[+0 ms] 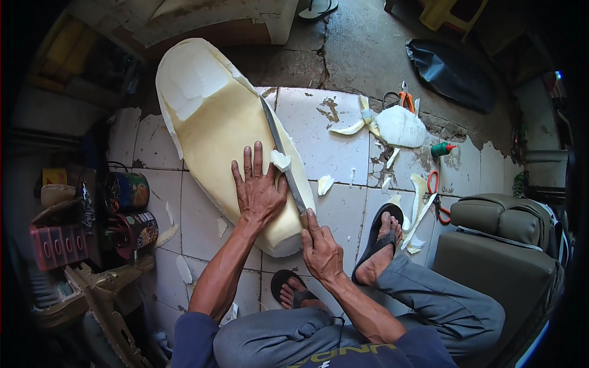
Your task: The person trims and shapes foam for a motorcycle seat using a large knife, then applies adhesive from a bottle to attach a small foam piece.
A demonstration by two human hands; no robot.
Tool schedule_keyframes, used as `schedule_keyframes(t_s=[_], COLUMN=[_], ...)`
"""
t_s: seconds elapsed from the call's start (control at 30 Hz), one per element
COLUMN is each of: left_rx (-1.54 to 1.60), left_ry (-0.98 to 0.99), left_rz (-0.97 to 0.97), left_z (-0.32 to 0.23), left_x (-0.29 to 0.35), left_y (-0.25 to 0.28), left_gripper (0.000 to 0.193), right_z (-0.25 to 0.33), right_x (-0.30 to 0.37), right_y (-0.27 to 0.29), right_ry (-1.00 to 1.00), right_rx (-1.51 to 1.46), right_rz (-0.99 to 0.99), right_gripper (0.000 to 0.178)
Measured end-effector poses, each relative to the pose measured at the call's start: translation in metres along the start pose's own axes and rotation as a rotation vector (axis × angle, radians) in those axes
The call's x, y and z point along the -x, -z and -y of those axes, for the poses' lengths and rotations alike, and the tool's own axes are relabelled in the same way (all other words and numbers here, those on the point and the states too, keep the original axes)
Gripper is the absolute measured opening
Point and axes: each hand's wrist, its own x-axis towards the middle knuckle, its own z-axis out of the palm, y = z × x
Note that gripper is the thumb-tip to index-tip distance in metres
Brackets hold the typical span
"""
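A long foam seat pad (211, 132), yellowish with a white patch at its far end, lies slanted on the tiles in front of me. My left hand (261, 190) presses flat on its near half, fingers spread. My right hand (322, 250) is wrapped around the handle of a long knife (288, 168). The blade runs along the pad's right edge, its tip pointing away from me. A small curled foam scrap (280, 161) sits against the blade, close to my left fingertips. Another foam scrap (325, 184) lies on the floor just right of the pad.
To the right lie a round foam piece (402, 127), orange-handled pliers (405, 98), a green bottle (442, 149), red-handled scissors (434, 184) and foam strips (420, 208). A padded seat (500, 264) stands beside my leg. Cans (127, 190) and a plastic drawer box (59, 246) are at left.
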Motion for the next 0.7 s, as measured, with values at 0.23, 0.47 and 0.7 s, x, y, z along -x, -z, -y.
schedule_keyframes(t_s=[0.23, 0.47, 0.7], left_rx=[-0.009, 0.002, -0.054], left_ry=[-0.002, 0.012, 0.006], left_rz=[-0.042, -0.05, -0.047], left_z=[0.001, -0.002, -0.006], left_x=[0.006, 0.001, 0.002], left_y=[-0.006, -0.003, 0.0], left_gripper=[0.062, 0.062, 0.069], right_z=[-0.002, 0.0, 0.003], right_x=[0.0, -0.021, -0.014], right_y=[0.002, 0.001, 0.005], right_ry=[0.004, -0.011, -0.025], right_rx=[0.018, 0.016, 0.04], right_rz=[0.025, 0.001, 0.001], right_gripper=[0.054, 0.053, 0.051])
